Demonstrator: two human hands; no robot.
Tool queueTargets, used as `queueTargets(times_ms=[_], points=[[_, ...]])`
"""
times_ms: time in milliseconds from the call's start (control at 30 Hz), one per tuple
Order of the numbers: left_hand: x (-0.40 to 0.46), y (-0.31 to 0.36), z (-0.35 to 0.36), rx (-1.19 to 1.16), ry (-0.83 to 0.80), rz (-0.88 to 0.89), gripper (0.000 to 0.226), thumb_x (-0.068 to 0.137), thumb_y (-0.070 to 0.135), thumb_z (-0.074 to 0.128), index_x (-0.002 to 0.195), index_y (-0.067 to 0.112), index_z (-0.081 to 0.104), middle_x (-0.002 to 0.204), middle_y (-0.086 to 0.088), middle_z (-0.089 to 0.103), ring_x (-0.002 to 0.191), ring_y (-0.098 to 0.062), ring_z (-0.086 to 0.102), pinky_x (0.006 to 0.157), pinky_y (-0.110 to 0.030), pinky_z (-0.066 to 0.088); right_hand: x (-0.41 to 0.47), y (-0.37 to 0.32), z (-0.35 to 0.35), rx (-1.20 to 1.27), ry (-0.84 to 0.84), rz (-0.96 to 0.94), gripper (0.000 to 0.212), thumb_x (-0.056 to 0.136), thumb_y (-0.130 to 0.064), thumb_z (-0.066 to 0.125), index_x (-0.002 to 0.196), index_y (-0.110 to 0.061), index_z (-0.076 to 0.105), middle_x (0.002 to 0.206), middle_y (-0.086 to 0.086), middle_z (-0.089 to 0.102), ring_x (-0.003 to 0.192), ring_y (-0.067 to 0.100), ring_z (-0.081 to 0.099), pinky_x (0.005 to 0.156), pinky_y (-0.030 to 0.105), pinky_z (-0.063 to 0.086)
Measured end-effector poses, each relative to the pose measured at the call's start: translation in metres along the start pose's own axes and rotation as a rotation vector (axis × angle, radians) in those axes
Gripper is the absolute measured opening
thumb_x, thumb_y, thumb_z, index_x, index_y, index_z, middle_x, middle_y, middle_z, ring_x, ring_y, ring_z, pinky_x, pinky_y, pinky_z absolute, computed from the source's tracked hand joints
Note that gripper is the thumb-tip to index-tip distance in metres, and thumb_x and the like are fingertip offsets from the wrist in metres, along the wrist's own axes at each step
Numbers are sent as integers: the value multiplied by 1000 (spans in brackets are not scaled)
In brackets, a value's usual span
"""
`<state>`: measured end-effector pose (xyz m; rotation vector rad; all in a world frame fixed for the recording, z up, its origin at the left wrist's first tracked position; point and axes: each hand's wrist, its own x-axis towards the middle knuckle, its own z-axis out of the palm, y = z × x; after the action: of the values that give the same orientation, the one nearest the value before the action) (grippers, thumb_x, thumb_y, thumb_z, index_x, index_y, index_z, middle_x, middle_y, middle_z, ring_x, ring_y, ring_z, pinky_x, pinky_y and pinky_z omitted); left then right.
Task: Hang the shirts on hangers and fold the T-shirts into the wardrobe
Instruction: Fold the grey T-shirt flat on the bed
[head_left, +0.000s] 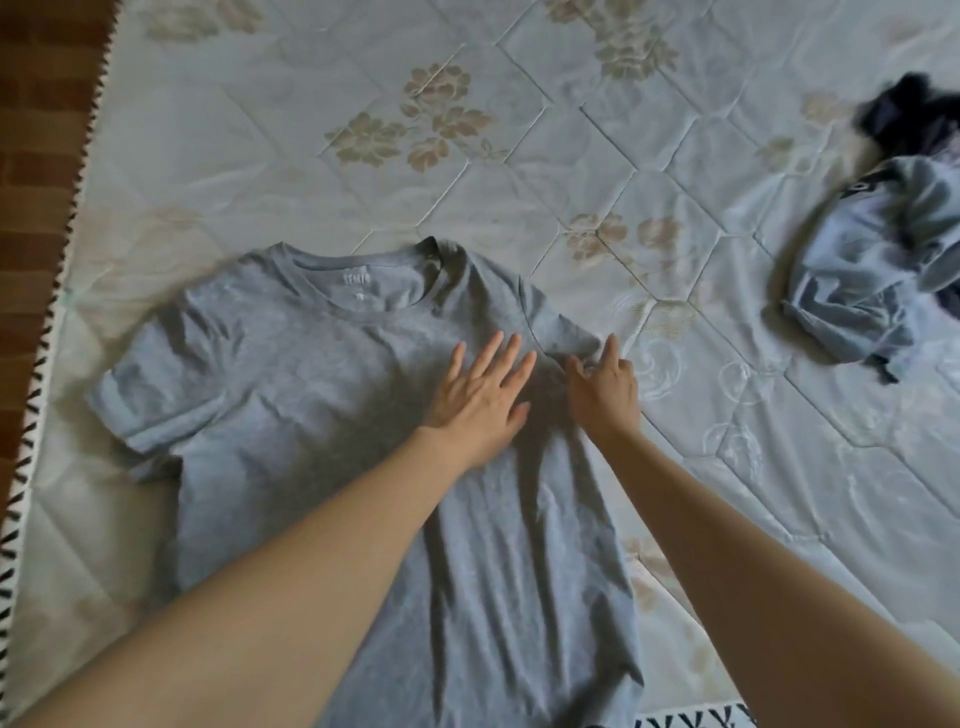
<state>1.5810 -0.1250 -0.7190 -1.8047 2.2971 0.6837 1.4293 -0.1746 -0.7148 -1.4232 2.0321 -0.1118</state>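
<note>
A grey T-shirt (311, 389) lies spread flat on the bed, neck away from me, its body running toward the lower edge of the view. My left hand (480, 389) rests flat on the chest of the shirt with fingers straight and spread. Just to its right, my right hand (605, 382) pinches the fabric at the shirt's right sleeve, near the armpit seam. The left sleeve lies a little rolled at its hem.
The quilted bedspread (519, 171) with pale flower patterns covers the bed. A crumpled pile of grey and dark clothes (878, 270) lies at the far right. A fringed edge and brown floor (36, 156) run along the left.
</note>
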Motion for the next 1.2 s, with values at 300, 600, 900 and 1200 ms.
queueTargets(times_ms=[300,600,900,1200], points=[[28,-2,1,-26,-131,36,61,104,45,25,157,22,4,164,-1,-11,150,-22,-14,118,-55,-2,34,-3,-12,724,-64,358,27,86,-13,68,62,-13,54,60,6,49,54,18,45,56,31,38],[43,0,2,-71,95,123,66,97,46,8,157,19,4,164,-10,-6,151,-25,-6,122,-47,2,40,7,-45,751,294,164,24,81,-9,65,63,-16,50,62,0,47,61,14,42,59,27,36],[66,12,20,10,51,-10,63,98,46,11,155,20,23,163,-12,13,150,-28,10,118,-57,8,37,59,-40,808,-108,299,21,99,-25,56,86,-11,64,70,3,58,61,12,54,50,14,44],[95,59,-35,-400,334,28,35,98,34,41,114,13,64,112,-8,67,99,-32,63,78,-37,47,27,45,-54,790,-305,-114,37,89,4,50,112,-20,67,91,-7,68,82,-1,61,76,15,46]])
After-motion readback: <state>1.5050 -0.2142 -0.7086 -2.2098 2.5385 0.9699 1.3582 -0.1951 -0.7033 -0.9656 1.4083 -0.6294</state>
